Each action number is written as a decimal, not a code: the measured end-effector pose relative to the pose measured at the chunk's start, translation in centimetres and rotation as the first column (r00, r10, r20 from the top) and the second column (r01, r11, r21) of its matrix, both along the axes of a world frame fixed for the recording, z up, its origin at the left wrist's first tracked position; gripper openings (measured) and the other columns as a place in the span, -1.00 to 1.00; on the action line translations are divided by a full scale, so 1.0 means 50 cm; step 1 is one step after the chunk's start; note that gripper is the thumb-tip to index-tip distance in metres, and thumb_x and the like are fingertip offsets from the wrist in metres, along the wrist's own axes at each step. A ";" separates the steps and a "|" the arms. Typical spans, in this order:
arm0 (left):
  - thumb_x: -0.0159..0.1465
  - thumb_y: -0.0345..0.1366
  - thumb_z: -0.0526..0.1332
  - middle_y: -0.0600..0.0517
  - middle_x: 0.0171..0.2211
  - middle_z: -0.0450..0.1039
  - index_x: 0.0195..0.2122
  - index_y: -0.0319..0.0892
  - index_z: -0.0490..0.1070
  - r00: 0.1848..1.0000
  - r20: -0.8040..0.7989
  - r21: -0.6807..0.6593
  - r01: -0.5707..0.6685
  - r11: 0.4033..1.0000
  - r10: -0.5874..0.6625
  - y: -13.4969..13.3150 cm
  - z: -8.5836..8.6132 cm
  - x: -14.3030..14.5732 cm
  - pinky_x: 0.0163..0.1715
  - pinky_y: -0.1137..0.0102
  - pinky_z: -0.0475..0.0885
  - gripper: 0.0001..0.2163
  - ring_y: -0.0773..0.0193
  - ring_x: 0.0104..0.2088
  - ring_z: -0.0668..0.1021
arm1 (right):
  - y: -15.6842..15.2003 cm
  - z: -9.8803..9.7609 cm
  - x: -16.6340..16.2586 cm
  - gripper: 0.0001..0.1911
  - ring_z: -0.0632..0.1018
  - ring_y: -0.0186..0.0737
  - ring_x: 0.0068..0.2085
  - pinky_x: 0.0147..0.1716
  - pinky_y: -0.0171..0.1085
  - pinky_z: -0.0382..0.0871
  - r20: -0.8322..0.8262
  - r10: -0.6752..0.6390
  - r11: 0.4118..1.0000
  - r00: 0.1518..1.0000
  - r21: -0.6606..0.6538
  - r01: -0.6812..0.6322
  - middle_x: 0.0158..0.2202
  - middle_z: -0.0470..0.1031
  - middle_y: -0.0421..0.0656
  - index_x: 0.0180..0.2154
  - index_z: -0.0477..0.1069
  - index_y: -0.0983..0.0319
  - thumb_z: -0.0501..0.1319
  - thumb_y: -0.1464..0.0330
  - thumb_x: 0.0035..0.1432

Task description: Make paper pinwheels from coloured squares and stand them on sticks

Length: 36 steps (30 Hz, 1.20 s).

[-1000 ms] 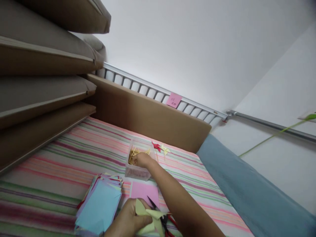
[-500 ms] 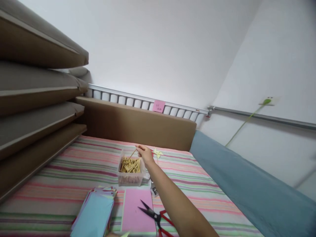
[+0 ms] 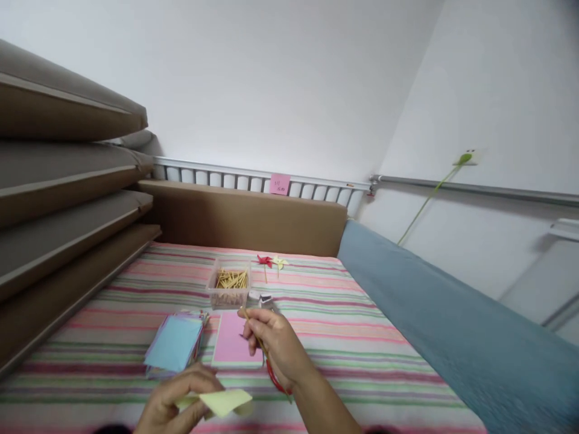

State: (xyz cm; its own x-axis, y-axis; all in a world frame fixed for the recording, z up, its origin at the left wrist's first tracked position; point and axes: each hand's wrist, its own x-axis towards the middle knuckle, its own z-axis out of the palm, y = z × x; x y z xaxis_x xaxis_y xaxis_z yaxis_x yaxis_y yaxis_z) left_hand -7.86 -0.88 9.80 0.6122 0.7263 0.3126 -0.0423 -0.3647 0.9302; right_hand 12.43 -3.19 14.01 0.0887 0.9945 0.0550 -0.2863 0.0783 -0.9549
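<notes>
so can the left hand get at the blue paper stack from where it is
Probably yes: the left hand, though holding a folded yellow paper, sits just in front of the blue paper stack with only bare striped cover between.

A thin wooden stick (image 3: 253,330) is tilted above the pink sheet; a folded pale-yellow paper (image 3: 225,401) lies nearly flat.

Both hands raised, left hand (image 3: 174,401) and right hand (image 3: 275,346) pinched

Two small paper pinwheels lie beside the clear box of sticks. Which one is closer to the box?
The red pinwheel: it lies right next to the clear box, while the pale yellow pinwheel lies on its far side.
</notes>
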 end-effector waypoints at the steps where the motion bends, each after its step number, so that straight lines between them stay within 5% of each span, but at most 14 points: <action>1: 0.14 -0.17 0.19 -0.06 -0.44 0.54 -0.45 -0.11 0.55 1.000 0.011 0.029 0.008 1.000 -0.008 -0.009 0.013 0.000 -0.20 0.29 0.37 -0.81 0.11 -0.31 0.51 | -0.024 0.000 -0.004 -0.72 0.33 -0.47 -0.60 -0.64 -0.45 0.19 0.011 0.002 1.000 1.000 -0.016 -0.002 -0.53 0.40 -0.24 -0.26 0.47 0.31 0.25 0.30 -0.04; 8: 0.19 -0.31 0.18 -0.03 -0.41 0.54 -0.39 -0.11 0.52 0.996 0.079 0.190 0.032 0.981 -0.048 -0.066 0.072 -0.009 -0.13 0.26 0.34 -0.88 0.16 -0.31 0.51 | -0.115 0.018 -0.035 -0.80 0.24 -0.54 -0.70 -0.76 -0.50 -0.02 0.119 0.035 0.995 0.992 -0.101 -0.023 -0.61 0.42 -0.29 -0.44 0.37 0.28 0.30 0.31 -0.12; 16: 0.17 -0.33 0.20 -0.05 -0.39 0.50 -0.41 -0.12 0.54 0.996 0.090 0.207 -0.027 0.978 0.008 -0.104 0.100 -0.024 -0.26 0.34 0.39 -0.88 0.17 -0.30 0.51 | -0.148 0.046 -0.074 -0.95 0.23 -0.52 -0.70 -0.67 -0.46 0.13 0.209 0.053 0.999 0.976 -0.018 -0.050 -0.68 0.33 -0.36 -0.49 0.40 0.25 0.26 0.42 -0.10; 36: 0.13 -0.33 0.23 0.02 -0.30 0.49 -0.42 -0.06 0.53 0.972 0.151 0.176 -0.207 0.962 0.181 -0.109 0.089 -0.014 -0.15 0.34 0.37 -0.92 0.21 -0.28 0.53 | -0.160 0.048 -0.085 -0.95 0.26 -0.51 -0.65 -0.61 -0.47 0.20 0.201 0.068 0.998 0.977 -0.018 -0.066 -0.65 0.32 -0.35 -0.46 0.43 0.26 0.27 0.41 -0.05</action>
State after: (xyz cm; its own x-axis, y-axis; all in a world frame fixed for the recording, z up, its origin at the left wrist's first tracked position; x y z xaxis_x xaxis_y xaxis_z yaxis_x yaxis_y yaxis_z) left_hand -8.54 -6.34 14.27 0.4091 0.7465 0.5247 -0.0716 -0.5470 0.8341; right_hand 8.20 -11.20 16.43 0.0100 0.9985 0.0533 -0.0919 0.0540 -0.9943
